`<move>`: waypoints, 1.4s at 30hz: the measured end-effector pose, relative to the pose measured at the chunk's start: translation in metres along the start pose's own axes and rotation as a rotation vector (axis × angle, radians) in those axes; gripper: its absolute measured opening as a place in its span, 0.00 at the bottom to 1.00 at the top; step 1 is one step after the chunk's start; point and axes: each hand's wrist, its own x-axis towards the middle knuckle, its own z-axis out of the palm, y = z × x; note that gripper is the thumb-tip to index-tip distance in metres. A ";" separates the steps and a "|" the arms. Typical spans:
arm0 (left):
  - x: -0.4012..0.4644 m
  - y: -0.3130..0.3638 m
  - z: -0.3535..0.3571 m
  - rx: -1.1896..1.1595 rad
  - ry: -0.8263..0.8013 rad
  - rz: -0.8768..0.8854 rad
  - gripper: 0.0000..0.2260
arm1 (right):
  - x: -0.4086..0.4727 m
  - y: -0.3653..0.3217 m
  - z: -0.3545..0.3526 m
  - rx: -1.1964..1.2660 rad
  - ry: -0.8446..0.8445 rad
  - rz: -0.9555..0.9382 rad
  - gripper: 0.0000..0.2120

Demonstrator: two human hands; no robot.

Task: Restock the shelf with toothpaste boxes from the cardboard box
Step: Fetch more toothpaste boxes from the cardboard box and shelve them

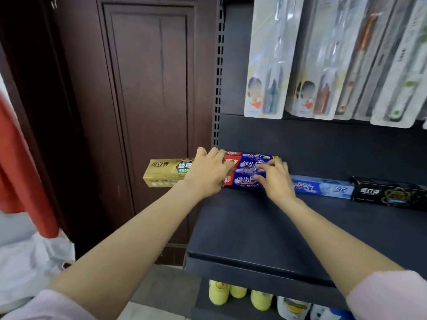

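Head view: toothbrush packs (pixel 265 65) above shelf (pixel 254 227).

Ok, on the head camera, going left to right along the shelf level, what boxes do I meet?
Gold toothpaste box → stacked red-and-blue toothpaste boxes → light blue toothpaste box → black toothpaste box.

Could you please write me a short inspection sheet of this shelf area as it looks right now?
Surface: dark shelf, front part bare.
Job's things: blue and red boxes stacked at the back left; gold box sticking out past the shelf's left end; light blue box and black box lined up to the right.
Clutter: nothing seen.
Hands: left hand grips the gold box; right hand touches the stack.
Cables: nothing seen.
Surroundings: toothbrush packs hanging above; brown door to the left.
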 end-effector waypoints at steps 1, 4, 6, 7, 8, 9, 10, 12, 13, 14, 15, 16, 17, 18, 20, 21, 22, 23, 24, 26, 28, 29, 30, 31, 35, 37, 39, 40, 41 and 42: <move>0.000 -0.001 0.004 -0.026 0.008 0.012 0.24 | -0.002 0.002 0.005 -0.109 0.004 -0.009 0.17; 0.000 -0.001 0.014 -0.102 0.049 0.048 0.22 | -0.009 0.002 0.014 -0.218 -0.068 0.019 0.20; 0.000 0.001 0.018 -0.125 0.060 0.060 0.24 | -0.009 -0.001 0.013 -0.201 -0.085 0.004 0.20; 0.001 0.003 0.019 -0.133 0.071 0.061 0.25 | -0.008 -0.004 0.011 -0.159 -0.072 -0.008 0.19; 0.002 0.006 0.018 -0.150 0.089 0.059 0.26 | -0.009 -0.008 0.008 -0.073 -0.049 -0.008 0.17; 0.003 0.009 0.016 -0.169 0.109 0.055 0.28 | -0.009 -0.013 0.004 0.089 -0.048 0.012 0.15; 0.005 0.012 0.014 -0.185 0.115 0.054 0.29 | -0.012 -0.020 -0.001 0.333 -0.092 0.053 0.13; 0.010 0.017 0.007 -0.229 0.155 0.057 0.32 | -0.022 -0.034 -0.015 0.885 -0.298 0.186 0.09; 0.013 0.017 0.005 -0.247 0.182 0.056 0.33 | -0.025 -0.037 -0.019 1.053 -0.384 0.226 0.08; 0.015 0.020 0.002 -0.274 0.190 0.066 0.33 | -0.029 -0.037 -0.023 1.112 -0.418 0.218 0.08; 0.018 0.022 0.000 -0.297 0.195 0.078 0.34 | -0.032 -0.033 -0.026 1.121 -0.411 0.187 0.08; 0.020 0.025 -0.001 -0.311 0.199 0.092 0.34 | -0.034 -0.031 -0.028 1.131 -0.388 0.163 0.10; 0.023 0.028 0.000 -0.335 0.215 0.101 0.34 | -0.035 -0.027 -0.030 1.162 -0.359 0.157 0.12; 0.025 0.031 0.000 -0.362 0.231 0.101 0.35 | -0.036 -0.025 -0.032 1.215 -0.339 0.168 0.13; 0.029 0.037 -0.002 -0.403 0.246 0.119 0.37 | -0.036 -0.023 -0.035 1.316 -0.331 0.222 0.14; 0.030 0.041 -0.004 -0.416 0.251 0.147 0.40 | -0.036 -0.023 -0.037 1.338 -0.331 0.248 0.13; 0.029 0.044 -0.007 -0.434 0.244 0.171 0.44 | -0.037 -0.024 -0.039 1.335 -0.328 0.266 0.13; 0.029 0.047 -0.009 -0.455 0.235 0.189 0.46 | -0.036 -0.024 -0.039 1.300 -0.316 0.279 0.12; 0.029 0.049 -0.010 -0.479 0.219 0.194 0.48 | -0.036 -0.024 -0.040 1.254 -0.297 0.290 0.12; 0.027 0.051 -0.012 -0.580 0.218 0.181 0.48 | -0.037 -0.020 -0.044 1.204 -0.227 0.339 0.11; 0.026 0.050 -0.013 -0.702 0.200 0.116 0.46 | -0.038 -0.007 -0.051 1.270 -0.116 0.416 0.08; 0.028 0.047 -0.013 -0.700 0.176 0.084 0.46 | -0.039 0.001 -0.057 1.327 -0.067 0.443 0.07; 0.029 0.043 -0.013 -0.642 0.148 0.058 0.44 | -0.040 0.011 -0.064 1.381 -0.033 0.459 0.08; 0.030 0.040 -0.012 -0.583 0.107 0.031 0.42 | -0.041 0.023 -0.072 1.398 -0.012 0.459 0.09; 0.037 0.057 -0.022 -0.610 -0.023 -0.059 0.31 | -0.048 0.056 -0.093 1.460 0.088 0.457 0.10; 0.043 0.085 -0.033 -0.648 -0.004 -0.107 0.31 | -0.053 0.068 -0.098 1.594 0.121 0.457 0.14; 0.050 0.117 -0.043 -0.702 0.027 -0.134 0.30 | -0.061 0.081 -0.105 1.571 0.058 0.435 0.18; 0.055 0.132 -0.048 -0.708 0.044 -0.136 0.30 | -0.065 0.089 -0.109 1.526 0.018 0.447 0.19; 0.060 0.145 -0.052 -0.699 0.062 -0.135 0.31 | -0.069 0.100 -0.114 1.494 -0.005 0.476 0.19; 0.065 0.157 -0.055 -0.691 0.081 -0.132 0.31 | -0.072 0.112 -0.120 1.494 -0.016 0.501 0.19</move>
